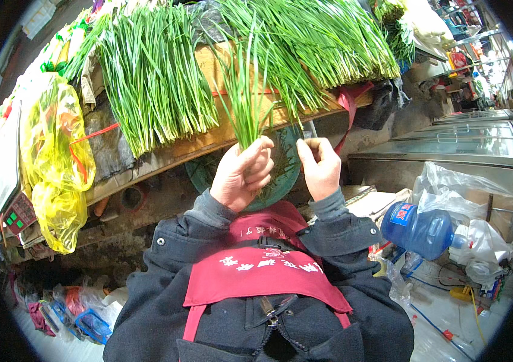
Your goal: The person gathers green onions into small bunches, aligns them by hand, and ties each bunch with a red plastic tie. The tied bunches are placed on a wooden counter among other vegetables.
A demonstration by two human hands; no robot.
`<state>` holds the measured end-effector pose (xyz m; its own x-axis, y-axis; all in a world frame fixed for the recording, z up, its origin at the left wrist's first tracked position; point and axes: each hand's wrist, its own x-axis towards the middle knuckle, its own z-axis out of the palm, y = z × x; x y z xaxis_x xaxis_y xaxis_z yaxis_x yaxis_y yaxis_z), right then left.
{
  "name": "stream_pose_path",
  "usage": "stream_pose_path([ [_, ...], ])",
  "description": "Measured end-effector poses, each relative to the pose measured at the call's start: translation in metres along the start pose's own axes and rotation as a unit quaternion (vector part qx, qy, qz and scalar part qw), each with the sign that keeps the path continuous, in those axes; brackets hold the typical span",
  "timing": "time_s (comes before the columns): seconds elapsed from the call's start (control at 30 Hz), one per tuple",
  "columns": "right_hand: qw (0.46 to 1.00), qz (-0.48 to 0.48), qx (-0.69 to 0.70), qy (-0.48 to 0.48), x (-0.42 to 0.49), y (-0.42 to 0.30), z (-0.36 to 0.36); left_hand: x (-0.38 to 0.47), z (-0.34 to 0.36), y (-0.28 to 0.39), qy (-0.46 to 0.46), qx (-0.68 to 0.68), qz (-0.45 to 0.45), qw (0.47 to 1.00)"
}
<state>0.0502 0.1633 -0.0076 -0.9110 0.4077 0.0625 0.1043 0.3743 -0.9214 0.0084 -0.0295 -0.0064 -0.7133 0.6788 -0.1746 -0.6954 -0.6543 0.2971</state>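
Observation:
My left hand is closed around a small bunch of garlic chives, its leaves pointing up and away from me. The lower ends are hidden in the fist. To its right, my right hand has thumb and forefinger pinched together; no item shows in it. Below both hands sits a green basin with loose green scraps inside. Beyond them, a wooden board bears a left pile of chives and a larger right pile of chives, cut ends towards me.
Yellow plastic bags hang at the left, near a scale's red panel. A blue water jug lies on its side at the right among clear plastic bags. Glass-topped cases stand beyond it. A red ribbon dangles from the board.

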Motion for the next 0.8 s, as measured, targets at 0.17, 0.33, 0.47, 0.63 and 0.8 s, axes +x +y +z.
stream_pose_path([
  [0.17,0.999,-0.039,-0.035,0.009,0.015,0.004,0.021,0.001,-0.003,0.002,0.051,0.017,-0.014,0.998],
  [0.33,0.958,0.181,0.148,-0.164,0.012,-0.017,0.020,-0.008,-0.007,-0.002,0.061,0.023,-0.038,0.997],
  [0.47,0.867,0.312,0.296,-0.252,0.021,-0.026,0.035,-0.012,-0.008,-0.003,0.033,0.029,-0.045,0.998],
  [0.63,0.877,0.291,0.330,-0.194,0.024,-0.026,0.045,-0.015,-0.009,-0.002,0.049,0.036,-0.065,0.996],
  [0.8,0.907,0.202,0.342,-0.140,0.017,-0.028,0.033,-0.016,-0.013,-0.001,0.084,0.003,-0.080,0.993],
])
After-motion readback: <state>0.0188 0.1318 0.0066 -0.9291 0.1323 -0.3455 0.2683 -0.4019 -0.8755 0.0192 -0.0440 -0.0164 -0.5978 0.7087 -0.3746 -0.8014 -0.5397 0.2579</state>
